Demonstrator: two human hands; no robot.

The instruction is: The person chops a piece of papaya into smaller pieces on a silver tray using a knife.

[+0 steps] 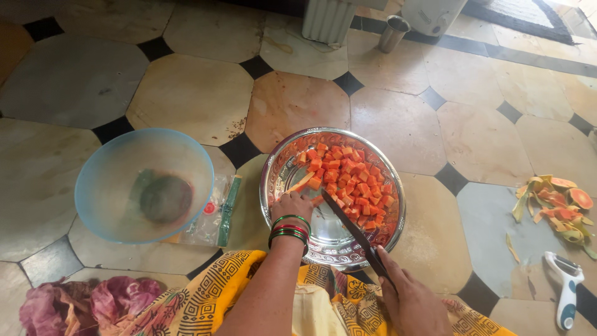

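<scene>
Tiled floor (205,93) across the whole frame; pale blue bowl (146,183) at left centre, resting on it; steel plate (280,168) at centre, just right of the bowl, heaped with orange papaya cubes (348,180) in its upper right half; heap of peels (559,208) at the right edge; white peeler (567,292) below the peels, lower right; steel cup (393,32) at top centre. Right hand (413,298) at bottom centre, clenched around the handle of a dark knife (351,227), blade slanting up-left over the plate; left hand (291,204), bangled, fingers curled down onto fruit at the plate's left side beside the blade tip.
</scene>
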